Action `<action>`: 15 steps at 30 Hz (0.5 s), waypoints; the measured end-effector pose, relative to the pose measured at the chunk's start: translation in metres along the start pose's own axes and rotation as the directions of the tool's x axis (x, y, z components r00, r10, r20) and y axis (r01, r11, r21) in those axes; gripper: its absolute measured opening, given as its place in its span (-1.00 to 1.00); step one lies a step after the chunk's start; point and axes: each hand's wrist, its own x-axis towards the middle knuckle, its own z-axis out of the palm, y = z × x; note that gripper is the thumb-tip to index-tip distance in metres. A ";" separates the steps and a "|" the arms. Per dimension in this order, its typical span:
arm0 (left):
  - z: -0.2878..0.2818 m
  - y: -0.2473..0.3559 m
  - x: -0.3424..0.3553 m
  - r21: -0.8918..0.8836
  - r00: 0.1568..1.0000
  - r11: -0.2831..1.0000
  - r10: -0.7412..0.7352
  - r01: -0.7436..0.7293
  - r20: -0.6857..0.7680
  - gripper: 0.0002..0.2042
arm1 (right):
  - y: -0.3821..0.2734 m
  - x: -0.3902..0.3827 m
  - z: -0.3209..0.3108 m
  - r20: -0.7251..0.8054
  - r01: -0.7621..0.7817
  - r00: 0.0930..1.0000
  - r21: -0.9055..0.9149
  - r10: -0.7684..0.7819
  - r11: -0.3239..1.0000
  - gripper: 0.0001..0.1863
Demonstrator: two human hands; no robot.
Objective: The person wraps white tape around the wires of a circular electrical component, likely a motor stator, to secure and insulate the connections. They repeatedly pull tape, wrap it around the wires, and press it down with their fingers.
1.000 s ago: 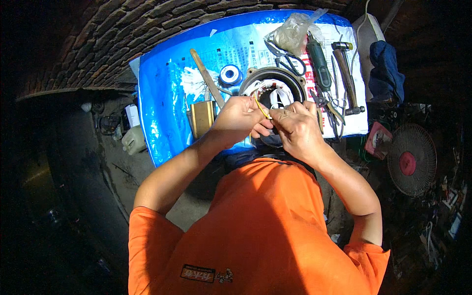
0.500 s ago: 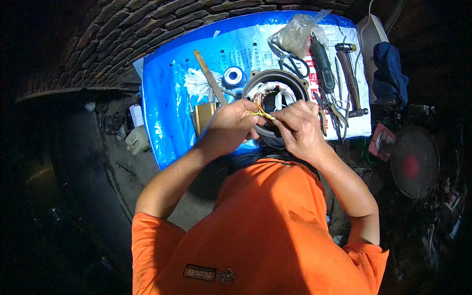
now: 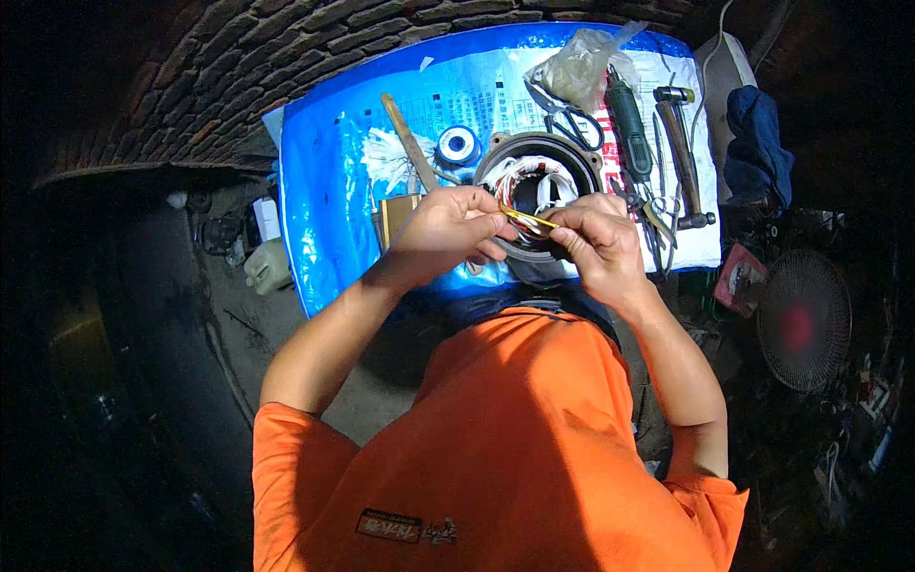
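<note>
A round motor stator housing point(image 3: 548, 143) rests near the table's front edge, with white-bound windings point(image 3: 507, 172) inside its dark ring. Over its near side, a thin yellow sleeved wire point(image 3: 530, 218) stretches between my two hands. My left hand point(image 3: 456, 231) pinches the wire's left part between thumb and fingers. At the other end, my right hand point(image 3: 602, 240) holds it by the fingertips. A white strand shows just beneath the yellow piece. My fingers partly hide the housing's near rim.
Left of the housing are a solder spool point(image 3: 458, 146), a wooden stick point(image 3: 408, 141), white strips point(image 3: 386, 157) and a brown box point(image 3: 397, 214). Beyond and to the right lie a plastic bag point(image 3: 579, 67), a rotary tool point(image 3: 627, 129), pliers point(image 3: 658, 221) and a hammer point(image 3: 679, 153). A fan point(image 3: 803, 319) stands at right.
My hands have drawn slightly apart. The yellow wire, bunched with others between my fingers before, now runs straighter from hand to hand.
</note>
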 end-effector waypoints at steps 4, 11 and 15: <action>-0.006 0.005 0.004 -0.044 0.997 0.996 -0.075 0.076 0.031 -0.85 | 0.005 -0.001 0.000 -0.027 -0.015 0.999 0.051 0.016 0.999 -0.95; -0.005 0.011 0.011 -0.082 0.981 0.989 -0.106 0.121 0.163 -0.85 | -0.001 0.000 0.013 -0.080 0.039 0.996 -0.042 -0.043 0.998 -0.92; -0.003 0.009 0.011 -0.132 0.981 0.982 -0.117 0.138 0.157 -0.85 | -0.008 0.001 0.022 -0.134 -0.019 0.991 -0.126 0.002 0.992 -0.89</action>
